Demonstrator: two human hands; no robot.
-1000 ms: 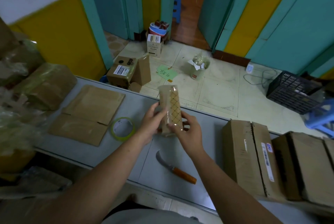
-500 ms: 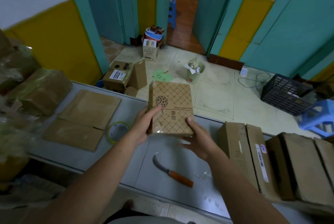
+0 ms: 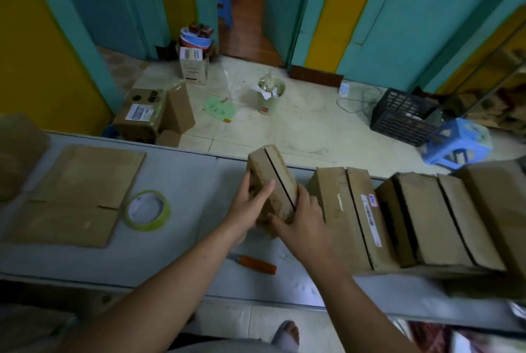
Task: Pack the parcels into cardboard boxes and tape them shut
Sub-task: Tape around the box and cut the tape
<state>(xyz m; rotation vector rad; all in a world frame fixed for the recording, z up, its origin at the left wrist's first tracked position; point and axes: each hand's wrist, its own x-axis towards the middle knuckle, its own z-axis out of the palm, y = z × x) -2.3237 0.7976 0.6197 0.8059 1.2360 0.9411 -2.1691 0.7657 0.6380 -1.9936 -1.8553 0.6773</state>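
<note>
A small brown cardboard box (image 3: 274, 179) with a dark seam along its top stands tilted on the grey table (image 3: 185, 182). My left hand (image 3: 250, 204) grips its left side, fingers spread over the face. My right hand (image 3: 301, 219) holds its lower right corner. A roll of green-edged tape (image 3: 148, 210) lies on the table to the left. The patterned parcel from earlier is out of sight.
Flat cardboard sheets (image 3: 82, 190) lie at the left. Closed cardboard boxes (image 3: 350, 216) (image 3: 432, 216) line the table on the right. An orange-handled knife (image 3: 256, 264) lies near the front edge. On the floor beyond are a black crate (image 3: 401, 116), a blue stool (image 3: 455, 142) and boxes (image 3: 139, 116).
The patterned parcel my hands held up is gone from view; both hands now hold a plain cardboard box lower on the table. The view has shifted right.
</note>
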